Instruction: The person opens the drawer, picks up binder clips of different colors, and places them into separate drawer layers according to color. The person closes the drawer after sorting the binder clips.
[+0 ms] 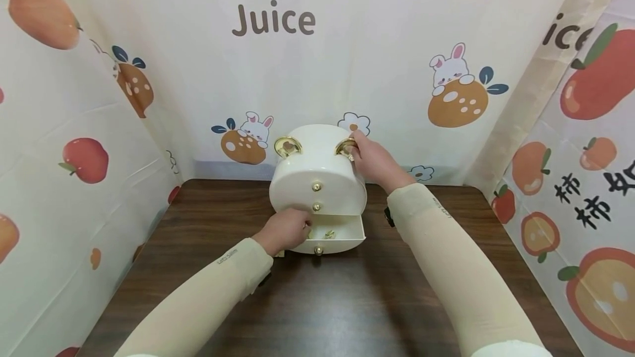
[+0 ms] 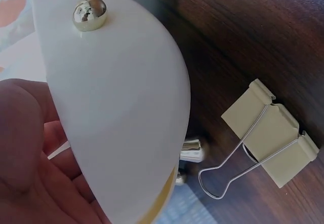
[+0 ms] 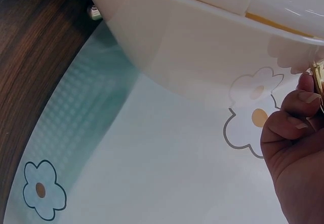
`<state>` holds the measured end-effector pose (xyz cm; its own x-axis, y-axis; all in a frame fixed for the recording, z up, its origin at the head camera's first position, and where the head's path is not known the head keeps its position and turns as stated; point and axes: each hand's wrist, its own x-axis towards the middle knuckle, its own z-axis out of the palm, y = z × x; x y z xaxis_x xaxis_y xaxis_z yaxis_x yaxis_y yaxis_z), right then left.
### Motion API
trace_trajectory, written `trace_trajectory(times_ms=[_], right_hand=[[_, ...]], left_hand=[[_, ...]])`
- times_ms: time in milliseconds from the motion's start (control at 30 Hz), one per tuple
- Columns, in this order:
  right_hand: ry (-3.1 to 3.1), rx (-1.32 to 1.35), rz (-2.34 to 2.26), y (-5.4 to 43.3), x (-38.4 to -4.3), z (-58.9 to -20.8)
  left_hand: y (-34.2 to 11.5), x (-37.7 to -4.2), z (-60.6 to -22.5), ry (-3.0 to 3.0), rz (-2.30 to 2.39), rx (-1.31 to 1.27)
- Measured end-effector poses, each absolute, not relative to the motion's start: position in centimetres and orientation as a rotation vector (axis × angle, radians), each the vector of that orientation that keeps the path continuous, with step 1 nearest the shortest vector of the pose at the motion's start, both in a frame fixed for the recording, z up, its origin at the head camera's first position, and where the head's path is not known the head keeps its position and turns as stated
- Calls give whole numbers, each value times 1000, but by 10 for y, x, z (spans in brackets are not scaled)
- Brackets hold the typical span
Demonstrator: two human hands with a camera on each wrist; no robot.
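A white rounded jewelry box with gold knobs stands on the table, its bottom drawer pulled out. Small gold-coloured pieces lie inside. My left hand is over the drawer's left side, fingers curled behind the drawer front; I cannot tell whether they hold something. With my right hand I grip the right round gold handle on top of the box; the fingers close round it at the right wrist view's edge. A beige binder clip lies on the table by the drawer.
The left gold handle stands up from the box. Behind the dark wooden table hangs a printed curtain, close to the back of the box. More printed cloth encloses the left and right sides.
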<state>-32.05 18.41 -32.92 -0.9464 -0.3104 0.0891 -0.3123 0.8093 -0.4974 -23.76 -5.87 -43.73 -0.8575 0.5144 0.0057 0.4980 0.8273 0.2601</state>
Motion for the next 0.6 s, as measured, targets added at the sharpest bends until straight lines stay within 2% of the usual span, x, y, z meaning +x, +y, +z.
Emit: trace_trajectory(times_ms=[600], right_hand=[[-2986,505,813,183,-321,-328]], left_hand=[[-75,-229,-417,3001,473,842]])
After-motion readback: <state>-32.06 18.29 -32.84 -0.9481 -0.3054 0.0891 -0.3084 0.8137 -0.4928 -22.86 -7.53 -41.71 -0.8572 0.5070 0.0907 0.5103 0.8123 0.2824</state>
